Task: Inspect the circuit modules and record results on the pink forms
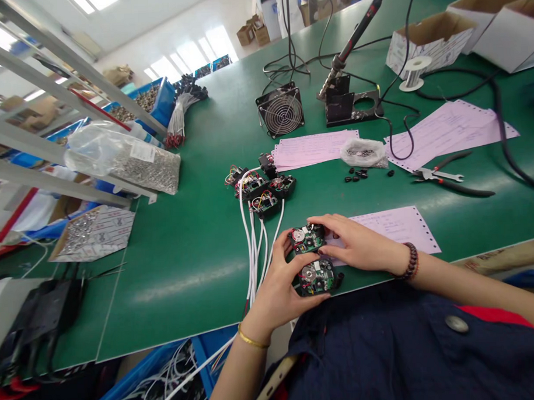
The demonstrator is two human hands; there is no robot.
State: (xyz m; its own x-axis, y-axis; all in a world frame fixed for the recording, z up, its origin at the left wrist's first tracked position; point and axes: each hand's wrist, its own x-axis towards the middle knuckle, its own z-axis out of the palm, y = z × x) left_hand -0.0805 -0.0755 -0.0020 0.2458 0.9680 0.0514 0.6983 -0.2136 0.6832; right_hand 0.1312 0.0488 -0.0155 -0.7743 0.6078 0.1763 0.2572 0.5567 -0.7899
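Two small green circuit boards lie close together in front of me, each with a round silver part. My left hand (274, 293) cups the edges of the lower board (316, 277) and reaches up to the upper board (307, 238). My right hand (356, 240) comes in from the right, its fingertips pressing on the upper board. A sheet of pink printed form paper (395, 230) lies under my right wrist. Bundled white cables (252, 253) run beside my left hand. Parts of both boards are hidden by my fingers.
Several wired boards (262, 188) sit on the green work mat (177, 285). Farther off are pink forms (313, 149), a soldering iron (358, 39) in its stand, a fan (281, 109), pliers (445, 179), and a bag of screws (129, 158). A blue crate of wires (146, 382) sits below the table edge.
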